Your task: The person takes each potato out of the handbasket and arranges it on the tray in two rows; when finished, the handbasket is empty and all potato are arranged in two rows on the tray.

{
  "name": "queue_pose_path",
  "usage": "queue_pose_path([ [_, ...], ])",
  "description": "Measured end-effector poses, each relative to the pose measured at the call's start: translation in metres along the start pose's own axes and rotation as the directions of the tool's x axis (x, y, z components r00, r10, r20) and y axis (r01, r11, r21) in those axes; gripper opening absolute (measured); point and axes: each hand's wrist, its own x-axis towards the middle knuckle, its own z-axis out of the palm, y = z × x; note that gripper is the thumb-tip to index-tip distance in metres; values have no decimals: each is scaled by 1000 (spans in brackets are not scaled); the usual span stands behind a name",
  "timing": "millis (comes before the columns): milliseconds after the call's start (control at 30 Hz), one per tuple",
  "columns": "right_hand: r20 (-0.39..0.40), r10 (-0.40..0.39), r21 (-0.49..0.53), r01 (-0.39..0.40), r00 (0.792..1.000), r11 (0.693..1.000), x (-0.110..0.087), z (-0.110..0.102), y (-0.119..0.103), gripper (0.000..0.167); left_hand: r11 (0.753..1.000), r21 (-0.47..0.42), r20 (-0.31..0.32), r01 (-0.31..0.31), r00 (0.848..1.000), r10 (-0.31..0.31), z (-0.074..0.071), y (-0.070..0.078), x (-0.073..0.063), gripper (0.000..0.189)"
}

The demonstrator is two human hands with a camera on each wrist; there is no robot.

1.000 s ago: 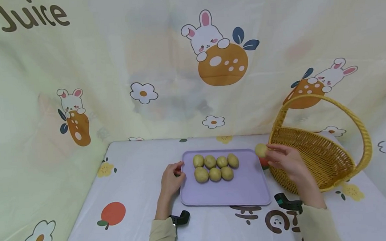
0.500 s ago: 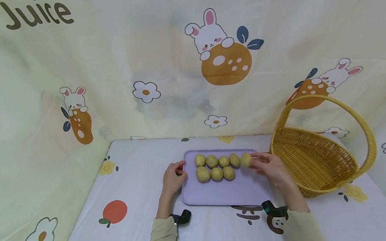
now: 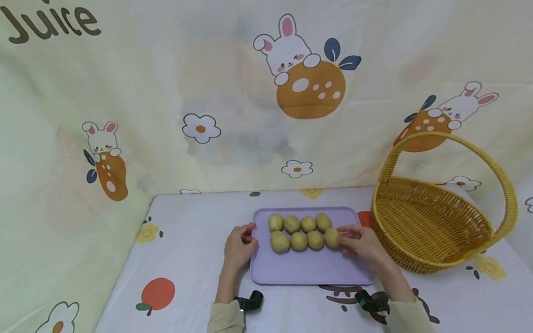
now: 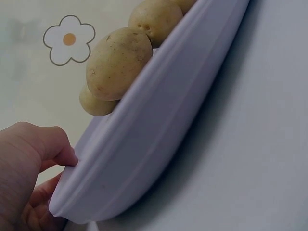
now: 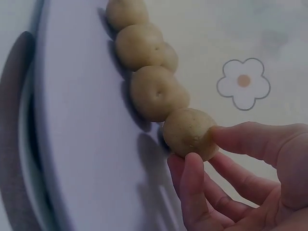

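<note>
A lilac tray (image 3: pixel 294 270) lies on the table with two rows of potatoes on it, a back row (image 3: pixel 291 224) and a front row (image 3: pixel 298 242). My right hand (image 3: pixel 364 244) pinches a pale potato (image 5: pixel 191 134) between thumb and fingertips, at the right end of the front row and close beside its neighbour. At the tray's left side, my left hand (image 3: pixel 238 249) pinches the rim; the left wrist view shows a digit over the rim (image 4: pixel 96 159) and others lower at its outer side.
A yellow wicker basket (image 3: pixel 432 228) with a tall arched handle (image 3: pixel 497 174) stands right of the tray, close to my right forearm. A patterned cloth (image 3: pixel 197 220) covers the table, and a printed curtain (image 3: pixel 234 77) hangs behind it.
My right hand has carried the potato left from beside the basket, over the tray's right side, then nearer to me, to the front row's end. The left hand has stayed at the rim.
</note>
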Motion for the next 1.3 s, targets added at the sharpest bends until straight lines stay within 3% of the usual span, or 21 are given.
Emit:
queue_pose_path([
  [267,-46,-5,5,6,999,1000,0,8,14,39,1000,3,-4,-15,1000,15,0,-3,0,40],
  [500,-90,-34,-41,31,995,999,3,14,13,36,1000,21,-5,-8,1000,8,-1,-7,3,40],
  [1033,-101,-77,-161,61,992,985,14,15,12,31,997,65,-14,-38,999,39,-4,-8,8,38],
  [1300,-70,-183,-158,170,981,973,19,9,14,34,997,74,-24,-38,999,40,-3,-4,8,37],
])
